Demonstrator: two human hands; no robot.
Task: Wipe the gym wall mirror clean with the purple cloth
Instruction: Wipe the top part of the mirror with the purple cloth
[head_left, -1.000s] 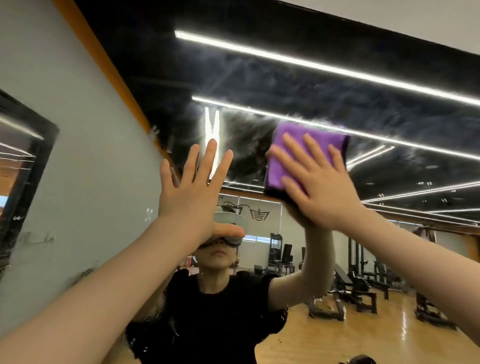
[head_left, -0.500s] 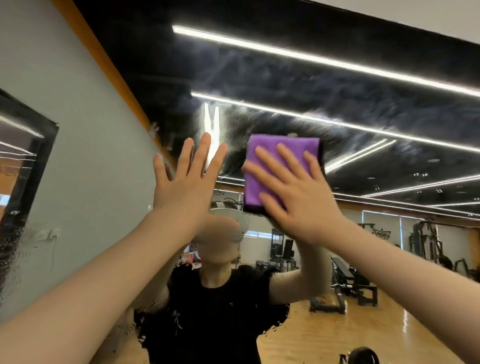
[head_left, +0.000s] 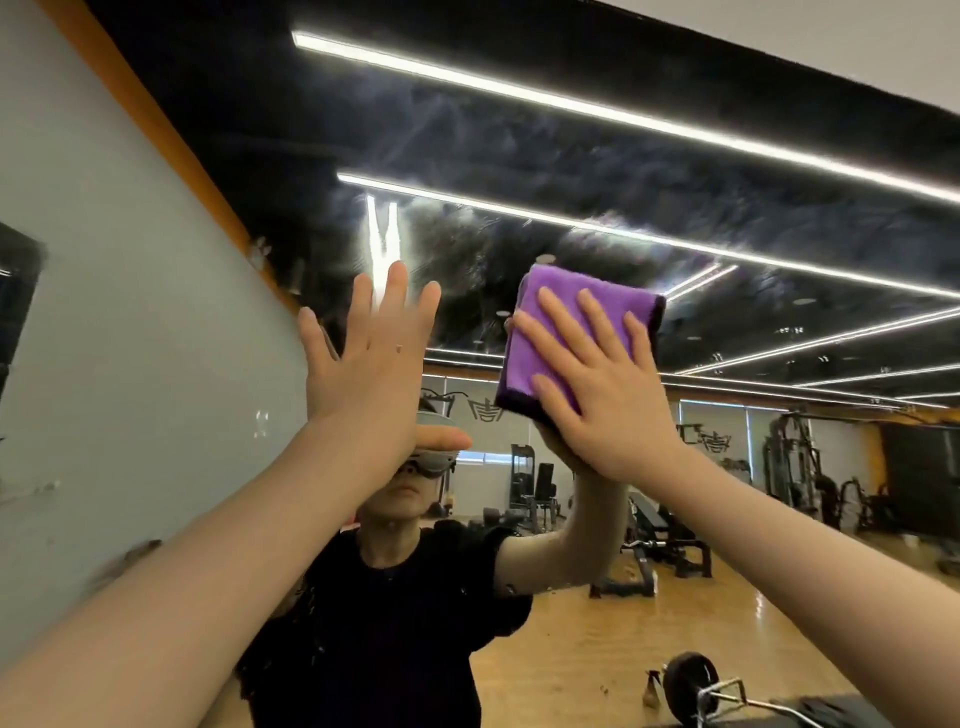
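Right hand (head_left: 602, 395) flat – fingers spread – pressing purple cloth (head_left: 550, 332) on mirror (head_left: 571, 166), left hand (head_left: 374, 364) open against glass

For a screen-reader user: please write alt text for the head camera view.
A right hand presses a folded purple cloth flat against a smeared gym wall mirror. The left hand rests open on the glass beside it.
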